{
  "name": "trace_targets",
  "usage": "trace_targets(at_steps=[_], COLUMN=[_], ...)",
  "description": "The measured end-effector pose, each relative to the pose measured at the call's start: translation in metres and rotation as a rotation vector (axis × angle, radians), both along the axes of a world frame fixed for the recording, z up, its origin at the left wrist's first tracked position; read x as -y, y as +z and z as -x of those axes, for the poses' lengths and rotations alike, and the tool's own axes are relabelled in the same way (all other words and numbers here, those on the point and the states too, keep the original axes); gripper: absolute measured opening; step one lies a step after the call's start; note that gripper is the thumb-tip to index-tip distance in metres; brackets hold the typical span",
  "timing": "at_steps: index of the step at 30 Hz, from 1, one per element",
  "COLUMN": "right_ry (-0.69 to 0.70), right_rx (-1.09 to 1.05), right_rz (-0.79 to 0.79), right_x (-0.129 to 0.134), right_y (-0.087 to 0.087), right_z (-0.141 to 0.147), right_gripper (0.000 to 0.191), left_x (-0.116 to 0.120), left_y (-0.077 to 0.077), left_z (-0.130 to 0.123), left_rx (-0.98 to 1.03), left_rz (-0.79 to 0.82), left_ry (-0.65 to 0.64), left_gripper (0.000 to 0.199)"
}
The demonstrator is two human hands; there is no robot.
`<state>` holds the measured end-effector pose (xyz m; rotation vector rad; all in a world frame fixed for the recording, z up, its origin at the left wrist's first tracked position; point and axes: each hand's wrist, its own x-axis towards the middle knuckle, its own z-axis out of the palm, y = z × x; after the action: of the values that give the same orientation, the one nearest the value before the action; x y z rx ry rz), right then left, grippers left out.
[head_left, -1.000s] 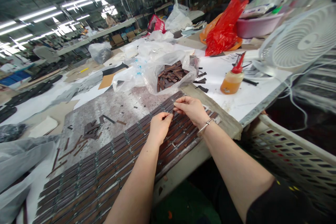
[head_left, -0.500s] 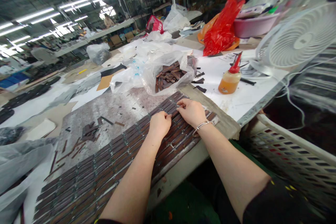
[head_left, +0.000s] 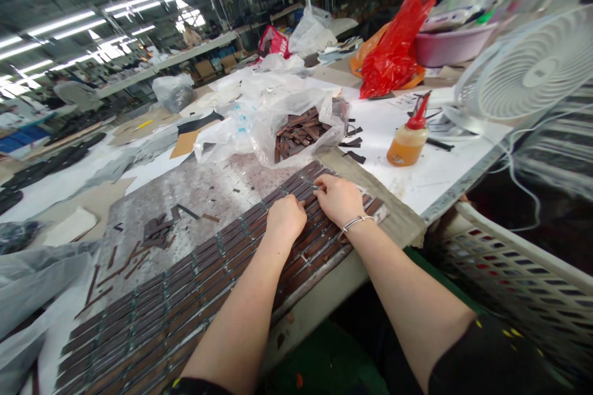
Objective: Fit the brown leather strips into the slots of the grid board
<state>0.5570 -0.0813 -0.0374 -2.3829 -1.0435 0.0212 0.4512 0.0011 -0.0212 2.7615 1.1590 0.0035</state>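
Observation:
Rows of dark brown strips lie side by side along the table's near edge, crossed by thin greenish lines. My left hand is closed over the strips, its fingertips pinched on something I cannot make out. Just to its right, my right hand, with a silver bracelet at the wrist, is also pinched low over the strips; what lies between its fingertips is too small to tell. A small gap separates the two hands. Beyond them, an open clear plastic bag holds many loose brown pieces.
A glue-like bottle with a red cap stands at the right, before a white fan. A red bag and a pink basin are behind. Small scraps lie at the left; a white basket is lower right.
My left hand has shifted slightly to the right, nearer my right hand. My right hand stays almost in place, still pinched.

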Motion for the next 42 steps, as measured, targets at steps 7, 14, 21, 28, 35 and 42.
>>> trace_targets(at_steps=[7,14,21,28,35,42], right_ry=[0.004,0.009,0.012,0.013,0.019,0.021], right_rx=[0.030,0.056,0.053,0.046,0.066,0.097], right_rz=[0.008,0.017,0.029,0.041,0.065,0.047], right_x=[-0.0011,-0.0008,-0.0007,0.0001,-0.0002,0.0008], right_y=[-0.0014,-0.0015,0.0000,0.0023,0.0026,0.0050], right_z=[0.0004,0.0015,0.0027,0.0038,0.0050,0.0064], right_gripper=[0.016,0.018,0.020,0.024,0.024,0.019], left_x=[0.0024,0.0024,-0.0004,-0.0029,-0.0016,-0.0013], left_y=[0.0020,0.0010,-0.0008,-0.0011,-0.0019,0.0004], left_z=[-0.0024,-0.0023,-0.0030,-0.0030,-0.0030,-0.0025], left_rx=[-0.016,-0.021,-0.021,-0.024,-0.013,0.013], left_rz=[0.012,0.014,0.025,0.043,0.048,0.072], left_ry=[0.025,0.029,0.016,0.011,0.019,0.042], left_gripper=[0.031,0.030,0.029,0.029,0.031,0.027])
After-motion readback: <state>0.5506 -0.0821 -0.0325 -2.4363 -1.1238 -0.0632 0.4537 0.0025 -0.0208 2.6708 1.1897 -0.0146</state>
